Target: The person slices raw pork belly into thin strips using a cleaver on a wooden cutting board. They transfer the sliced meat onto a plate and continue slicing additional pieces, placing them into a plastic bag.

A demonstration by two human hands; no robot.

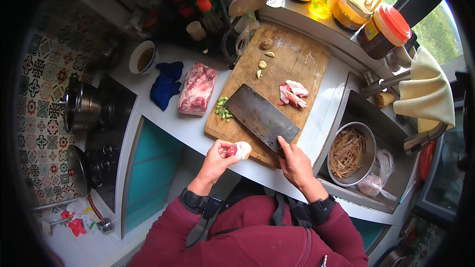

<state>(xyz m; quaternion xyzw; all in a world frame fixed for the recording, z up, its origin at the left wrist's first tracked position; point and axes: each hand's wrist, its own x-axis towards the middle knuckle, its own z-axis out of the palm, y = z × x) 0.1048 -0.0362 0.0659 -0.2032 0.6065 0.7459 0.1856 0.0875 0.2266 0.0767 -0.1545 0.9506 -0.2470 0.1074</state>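
Observation:
My left hand pinches a small piece of raw meat with white fat just off the near edge of the wooden chopping board. A broad, dark cleaver lies slanted over the board. My right hand grips its near end, index finger against the blade; the handle is hidden under the hand. Sliced raw meat sits right of the blade, chopped scallion to its left. Farther up are several garlic cloves and a knob of ginger.
Left of the board lie a raw meat block, a blue cloth and a bowl of liquid. The sink at right holds a metal basin of brown strips and a bagged item. A pot stands on the stove.

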